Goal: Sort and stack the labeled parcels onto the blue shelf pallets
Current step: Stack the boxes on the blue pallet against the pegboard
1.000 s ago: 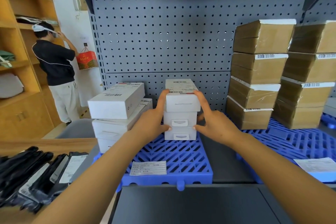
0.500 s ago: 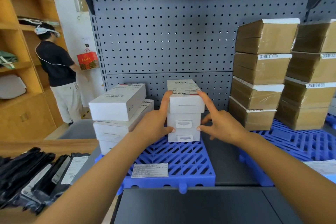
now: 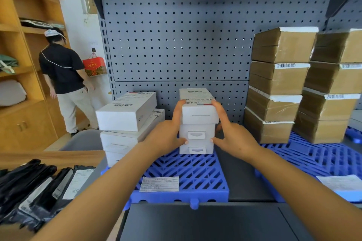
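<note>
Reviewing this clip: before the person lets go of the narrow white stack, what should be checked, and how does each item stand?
1. Left hand and right hand touching the stack from either side: ok.
2. Top white box squared on the lower boxes: looks shifted slightly right, not ok.
3. Shipping label facing up: ok.
4. Lower boxes resting fully on the blue pallet: ok.
5. Gap to the neighbouring white stack: ok, though its top box lies skewed.
6. Clearance behind the stack to the pegboard: cannot tell.
</note>
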`<state>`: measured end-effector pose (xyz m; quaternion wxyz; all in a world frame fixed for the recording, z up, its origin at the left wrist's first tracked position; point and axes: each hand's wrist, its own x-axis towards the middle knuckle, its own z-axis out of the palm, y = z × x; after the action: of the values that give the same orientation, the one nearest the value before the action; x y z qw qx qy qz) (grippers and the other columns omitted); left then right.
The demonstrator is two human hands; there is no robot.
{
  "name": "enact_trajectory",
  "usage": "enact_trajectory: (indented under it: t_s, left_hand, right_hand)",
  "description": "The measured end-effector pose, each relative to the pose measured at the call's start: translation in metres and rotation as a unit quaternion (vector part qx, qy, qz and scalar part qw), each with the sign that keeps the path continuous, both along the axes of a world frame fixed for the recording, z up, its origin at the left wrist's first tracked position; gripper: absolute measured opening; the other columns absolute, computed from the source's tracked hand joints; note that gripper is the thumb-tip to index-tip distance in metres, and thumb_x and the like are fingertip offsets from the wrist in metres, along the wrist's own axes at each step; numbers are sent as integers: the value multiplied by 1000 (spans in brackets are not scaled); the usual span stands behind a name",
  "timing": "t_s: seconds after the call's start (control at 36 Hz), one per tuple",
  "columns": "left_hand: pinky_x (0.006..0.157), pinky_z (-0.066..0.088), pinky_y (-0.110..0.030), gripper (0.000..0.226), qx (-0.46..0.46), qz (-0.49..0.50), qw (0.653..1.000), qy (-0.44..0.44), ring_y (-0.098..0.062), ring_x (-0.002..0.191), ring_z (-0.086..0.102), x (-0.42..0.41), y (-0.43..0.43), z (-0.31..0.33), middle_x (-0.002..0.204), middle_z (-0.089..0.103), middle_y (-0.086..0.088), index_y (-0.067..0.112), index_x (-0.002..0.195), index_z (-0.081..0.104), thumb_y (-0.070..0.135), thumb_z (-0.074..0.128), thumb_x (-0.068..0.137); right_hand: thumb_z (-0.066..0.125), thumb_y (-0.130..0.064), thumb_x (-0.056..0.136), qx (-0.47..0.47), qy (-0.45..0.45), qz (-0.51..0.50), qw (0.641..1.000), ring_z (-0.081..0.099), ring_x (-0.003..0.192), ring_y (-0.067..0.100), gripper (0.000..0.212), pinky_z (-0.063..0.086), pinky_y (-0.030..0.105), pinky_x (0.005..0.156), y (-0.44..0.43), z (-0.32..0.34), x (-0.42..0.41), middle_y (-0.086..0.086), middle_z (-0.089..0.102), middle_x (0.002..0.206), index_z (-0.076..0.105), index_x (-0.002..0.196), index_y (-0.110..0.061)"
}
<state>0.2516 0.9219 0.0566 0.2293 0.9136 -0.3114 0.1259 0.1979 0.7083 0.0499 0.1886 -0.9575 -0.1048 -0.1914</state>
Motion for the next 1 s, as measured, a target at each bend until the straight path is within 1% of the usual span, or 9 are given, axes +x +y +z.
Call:
enact_trajectory:
  t_s: [0.08, 0.17, 0.22, 0.31, 0.42, 0.56, 0.67, 0.78, 1.0]
  left_hand:
    - [54, 52, -34, 111, -5, 2, 1000, -2, -17, 60, 59, 0, 1, 0, 70, 59, -7, 35, 146, -16, 22, 74, 81]
    - [61, 53, -34, 105, -12, -2, 1000, -12, -14, 66, 60, 0, 5, 3, 77, 62, -4, 32, 149, -7, 23, 73, 82]
    - [66, 53, -32, 98, -22, -7, 1000, -19, -10, 71, 60, 1, 7, 8, 82, 62, 1, 30, 150, 1, 25, 73, 83]
    - [76, 50, -29, 83, -31, -15, 999, -7, -11, 83, 58, 2, 11, 15, 97, 61, 3, 29, 150, 11, 27, 67, 88]
    - [86, 50, -38, 62, -48, -16, 999, 6, -19, 99, 59, 4, 14, 18, 116, 61, -2, 30, 149, 16, 32, 50, 97]
    - [67, 51, -38, 55, -12, 18, 999, -25, -21, 77, 61, 6, 6, 15, 99, 67, -9, 25, 149, 13, 35, 37, 102]
    - [54, 44, -32, 53, -22, 27, 999, -24, -18, 61, 55, 3, 3, 12, 73, 60, -5, 24, 149, 10, 33, 34, 103]
    - [59, 48, -38, 53, -35, 32, 999, -18, -20, 63, 57, 0, -1, 10, 71, 58, -3, 25, 150, 8, 33, 32, 103]
    - [50, 39, -29, 54, -32, 22, 999, -24, -14, 56, 51, 2, 1, 10, 64, 52, 3, 23, 150, 8, 30, 33, 103]
  right_hand:
    - [67, -31, 85, -18, -17, -15, 1000, 62, 78, 20, 107, 54, 41, 61, 2, 2, -2, 7, 59, 113, -23, 139, -52]
    - [70, -30, 83, -60, -56, -35, 996, 51, 113, 25, 107, 49, 34, 68, 5, 3, -2, 3, 25, 150, -18, 142, -45]
    - [70, -26, 83, -76, -75, -40, 993, 36, 132, 25, 107, 51, 37, 80, 6, 2, -1, -3, 5, 158, -16, 145, -39]
    - [66, -20, 84, -85, -82, -28, 993, 26, 138, 23, 105, 49, 39, 91, 7, 0, 1, -5, 2, 159, -17, 147, -34]
    - [64, -21, 85, -109, -89, -29, 990, 25, 139, 23, 106, 45, 40, 96, 8, 0, 3, -2, 1, 160, -22, 146, -31]
    - [64, -30, 87, -153, -73, -34, 985, 39, 128, 24, 107, 42, 37, 89, 4, 6, -2, 6, 29, 151, -27, 144, -30]
    - [60, -27, 89, -160, -72, -44, 983, 54, 90, 23, 105, 37, 31, 63, 7, 8, -4, 6, 56, 115, -31, 142, -31]
    - [56, -23, 89, -131, -48, -40, 989, 47, 57, 14, 108, 36, 31, 45, 9, 3, -4, -4, 46, 73, -42, 130, -38]
    - [60, -24, 87, -122, -61, -34, 990, 52, 78, 22, 113, 44, 35, 55, 8, 4, -2, 2, 52, 99, -44, 127, -44]
